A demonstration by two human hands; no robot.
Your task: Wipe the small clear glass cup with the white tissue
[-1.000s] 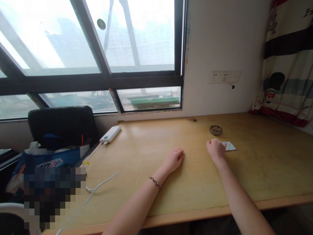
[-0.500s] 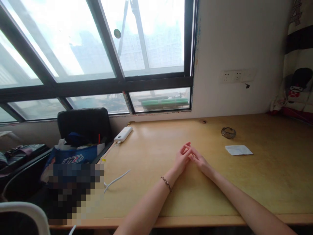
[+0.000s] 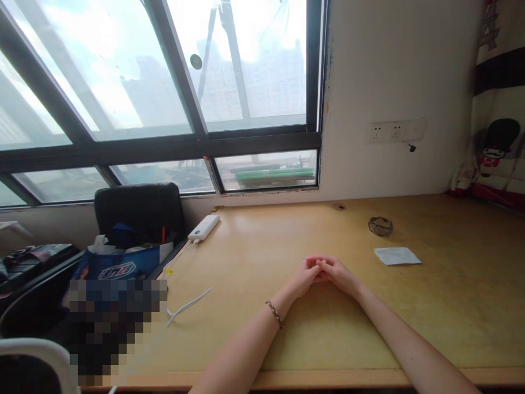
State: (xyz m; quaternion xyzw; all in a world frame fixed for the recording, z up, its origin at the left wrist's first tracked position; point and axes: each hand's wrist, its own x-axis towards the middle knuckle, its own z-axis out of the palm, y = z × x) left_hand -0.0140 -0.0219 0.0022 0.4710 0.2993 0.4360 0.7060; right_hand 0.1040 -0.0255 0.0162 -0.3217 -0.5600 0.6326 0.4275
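My left hand (image 3: pixel 304 278) and my right hand (image 3: pixel 337 272) meet over the middle of the wooden table (image 3: pixel 246 257). Their fingers are curled together and touching, with the thumbs close to each other. No object shows between them, though the inner sides of the fingers are partly hidden. A braided bracelet (image 3: pixel 275 314) is around my left wrist. To the right of my hands lies a folded white paper (image 3: pixel 397 256), and behind it stands a dark glass ashtray (image 3: pixel 380 226).
A white power bank (image 3: pixel 205 227) with a cable lies at the table's left edge. A loose white cable end (image 3: pixel 191 305) rests nearer. Left of the table, a blue bag (image 3: pixel 123 264) sits on a black chair (image 3: pixel 139 210).
My fingers, crossed and fairly straight before, are now curled together with the wrists bent outward. The view has shifted slightly.
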